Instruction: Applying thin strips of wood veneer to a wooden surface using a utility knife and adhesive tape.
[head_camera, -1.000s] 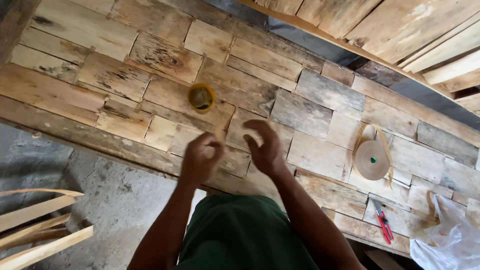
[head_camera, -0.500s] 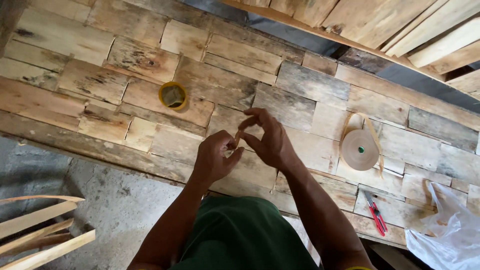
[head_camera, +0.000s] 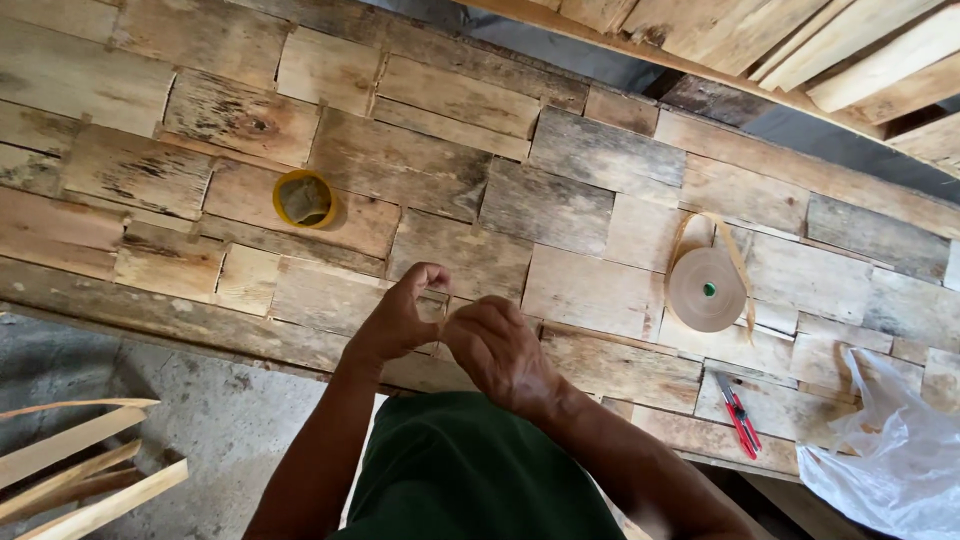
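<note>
My left hand and my right hand meet over the front of a sheet of joined wood veneer pieces. Their fingertips pinch a thin strip of brown tape between them, just above the veneer. A roll of brown paper tape lies to the right of my hands, with a loose tail looped around it. A small yellow cup stands on the veneer beyond my left hand.
A red-handled cutter lies at the right front, beside a clear plastic bag. Loose wood strips lie at lower left on the grey concrete floor. Wooden planks run along the top right.
Both hands have drawn closer together and nearer to me, from spread fingers to a pinch on the tape strip. The view has shifted slightly.
</note>
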